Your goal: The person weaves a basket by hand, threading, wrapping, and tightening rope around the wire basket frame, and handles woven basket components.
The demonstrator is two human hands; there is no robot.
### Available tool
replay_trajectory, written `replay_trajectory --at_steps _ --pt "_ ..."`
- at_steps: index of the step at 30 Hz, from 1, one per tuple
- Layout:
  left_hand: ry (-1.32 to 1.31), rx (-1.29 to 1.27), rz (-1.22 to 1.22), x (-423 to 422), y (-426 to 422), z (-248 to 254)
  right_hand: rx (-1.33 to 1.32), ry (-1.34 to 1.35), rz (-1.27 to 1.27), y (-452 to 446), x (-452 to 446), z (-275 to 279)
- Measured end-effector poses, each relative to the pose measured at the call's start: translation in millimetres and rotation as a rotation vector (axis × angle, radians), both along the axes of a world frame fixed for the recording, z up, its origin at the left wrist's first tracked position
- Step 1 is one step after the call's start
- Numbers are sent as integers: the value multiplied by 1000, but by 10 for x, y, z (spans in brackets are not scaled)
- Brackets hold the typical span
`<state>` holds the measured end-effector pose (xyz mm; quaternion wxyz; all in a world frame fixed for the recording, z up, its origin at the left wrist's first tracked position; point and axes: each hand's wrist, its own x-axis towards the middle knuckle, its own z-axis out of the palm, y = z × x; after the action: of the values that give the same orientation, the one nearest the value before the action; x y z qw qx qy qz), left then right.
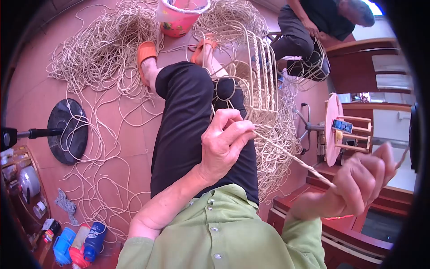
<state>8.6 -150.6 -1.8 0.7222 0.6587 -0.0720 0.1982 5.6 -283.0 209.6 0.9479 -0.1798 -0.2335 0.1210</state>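
Twisted cord [293, 157] stretches between the wearer's two hands, on the near side of the openwork basket [260, 85]. In the head view, the left hand [226, 145], just to the near side of the basket, has its grip pinched on the cord between thumb and fingers. The right hand [358, 184], nearer the camera and well right of the basket, has its grip closed around the cord, with a tail coming out beyond. What the basket holds cannot be told. Beyond it and to its left, a pink bucket [174, 29] has a pale liner over the rim; its contents are unclear. Left of the basket, loose cord [107, 54] is heaped on the floor. Nearer the camera and far left of the basket are bottles [94, 242], their contents hidden.
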Motion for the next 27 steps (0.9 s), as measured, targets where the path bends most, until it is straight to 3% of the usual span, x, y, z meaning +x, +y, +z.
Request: replay_trajectory --at_steps 3,5,9,15,27 --pt "14 -164 27 8 2 -40 -97 -69 18 433 389 -41" --pt "8 -183 37 -41 37 -70 -389 -129 -235 587 642 -90" --pt "40 -294 6 -146 95 -104 -780 -239 -411 310 822 -466" --pt "-3 -299 -92 -179 112 -181 -936 -53 -483 -47 653 -948" --pt "-89 -107 -25 -155 72 -183 -1112 -2 -574 -426 477 -1303"
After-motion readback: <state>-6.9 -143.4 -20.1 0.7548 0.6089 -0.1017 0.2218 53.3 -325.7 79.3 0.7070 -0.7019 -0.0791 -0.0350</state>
